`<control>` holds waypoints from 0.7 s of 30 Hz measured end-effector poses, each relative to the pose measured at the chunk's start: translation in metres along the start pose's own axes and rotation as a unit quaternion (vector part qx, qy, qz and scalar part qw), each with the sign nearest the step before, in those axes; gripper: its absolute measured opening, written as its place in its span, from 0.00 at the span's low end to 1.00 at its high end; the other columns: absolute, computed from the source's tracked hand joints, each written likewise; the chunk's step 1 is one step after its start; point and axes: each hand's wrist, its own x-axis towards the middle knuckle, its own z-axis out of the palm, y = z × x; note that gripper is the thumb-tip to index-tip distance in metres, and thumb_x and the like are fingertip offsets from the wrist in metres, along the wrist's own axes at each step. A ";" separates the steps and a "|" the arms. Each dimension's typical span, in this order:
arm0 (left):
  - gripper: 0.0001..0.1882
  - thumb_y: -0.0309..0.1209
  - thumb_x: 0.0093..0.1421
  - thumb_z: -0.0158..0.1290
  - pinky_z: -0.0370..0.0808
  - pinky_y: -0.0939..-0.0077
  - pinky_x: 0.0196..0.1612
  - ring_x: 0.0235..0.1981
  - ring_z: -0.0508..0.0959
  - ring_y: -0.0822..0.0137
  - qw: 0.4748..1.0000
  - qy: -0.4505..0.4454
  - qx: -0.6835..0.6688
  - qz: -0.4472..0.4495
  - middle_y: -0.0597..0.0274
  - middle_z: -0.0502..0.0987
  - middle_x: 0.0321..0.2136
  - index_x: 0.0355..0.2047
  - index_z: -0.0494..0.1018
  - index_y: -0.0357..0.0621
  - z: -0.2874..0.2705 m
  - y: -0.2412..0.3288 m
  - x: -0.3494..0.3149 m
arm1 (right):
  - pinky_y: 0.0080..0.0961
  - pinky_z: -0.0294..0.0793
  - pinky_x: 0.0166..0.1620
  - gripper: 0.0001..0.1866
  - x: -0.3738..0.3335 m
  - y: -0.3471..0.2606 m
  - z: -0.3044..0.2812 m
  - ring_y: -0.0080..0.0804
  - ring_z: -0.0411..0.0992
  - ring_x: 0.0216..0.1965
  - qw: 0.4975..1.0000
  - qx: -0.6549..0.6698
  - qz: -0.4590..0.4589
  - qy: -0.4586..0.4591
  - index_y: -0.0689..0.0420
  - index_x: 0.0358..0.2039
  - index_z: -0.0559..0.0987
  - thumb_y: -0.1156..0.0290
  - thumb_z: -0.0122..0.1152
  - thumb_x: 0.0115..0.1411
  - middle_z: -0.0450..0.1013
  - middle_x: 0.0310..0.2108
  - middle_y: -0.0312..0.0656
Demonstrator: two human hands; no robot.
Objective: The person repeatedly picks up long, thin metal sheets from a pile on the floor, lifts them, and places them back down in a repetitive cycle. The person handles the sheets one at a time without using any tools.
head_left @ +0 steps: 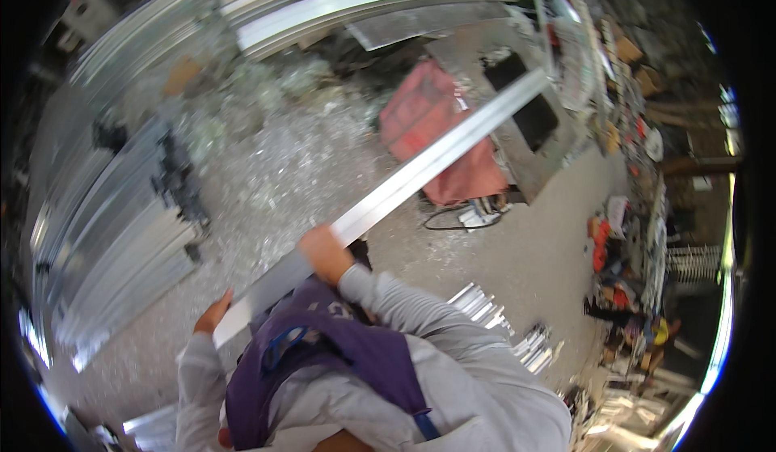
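A long silver metal profile bar (420, 169) lies slantwise across my front, from the lower left up to the far right. My right hand (326, 254) is closed over it a little below its middle, slightly blurred. At the lower left end my left hand (212, 313) grips the bar's edge, its thumb pointing up; the other fingers are mostly hidden. The far end of the bar passes above a red cloth (416, 108) and a dark rectangular opening (525, 100) in a greyish panel.
Long metal profiles are stacked at the left (121, 250) and across the back (364, 3). Crumpled clear plastic (283, 80) lies behind the glittering, littered floor (267, 169). Short cut profiles (485, 306) rest right of me. Cluttered shelving (647, 290) lines the far right.
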 end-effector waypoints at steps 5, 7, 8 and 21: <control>0.44 0.68 0.63 0.34 0.66 0.65 0.55 0.48 0.76 0.55 0.971 0.046 0.167 -0.163 0.48 0.79 0.44 0.44 0.78 0.37 -0.029 -0.061 -0.016 | 0.30 0.67 0.44 0.08 -0.007 -0.052 0.034 0.37 0.69 0.36 0.966 0.048 -0.135 0.217 0.57 0.30 0.73 0.68 0.54 0.49 0.68 0.30 0.42; 0.43 0.70 0.61 0.35 0.66 0.67 0.55 0.48 0.75 0.58 0.965 -0.008 0.172 -0.199 0.52 0.80 0.43 0.45 0.79 0.40 -0.036 -0.051 -0.011 | 0.29 0.67 0.46 0.09 -0.012 -0.040 0.023 0.36 0.68 0.37 0.966 0.036 -0.144 0.212 0.57 0.31 0.72 0.68 0.54 0.49 0.67 0.31 0.40; 0.43 0.70 0.61 0.36 0.66 0.68 0.55 0.48 0.76 0.59 0.971 -0.033 0.156 -0.179 0.53 0.80 0.42 0.45 0.79 0.41 -0.036 -0.054 -0.001 | 0.30 0.67 0.46 0.09 -0.014 -0.030 0.002 0.36 0.68 0.37 0.965 0.046 -0.151 0.211 0.57 0.31 0.72 0.69 0.54 0.49 0.68 0.31 0.40; 0.40 0.61 0.57 0.54 0.72 0.69 0.50 0.47 0.76 0.62 0.941 -0.166 0.191 0.225 0.52 0.77 0.48 0.55 0.72 0.38 0.140 0.455 0.087 | 0.49 0.60 0.63 0.28 -0.077 0.323 -0.148 0.42 0.66 0.56 0.958 -0.216 0.053 0.183 0.50 0.57 0.70 0.72 0.55 0.53 0.68 0.51 0.46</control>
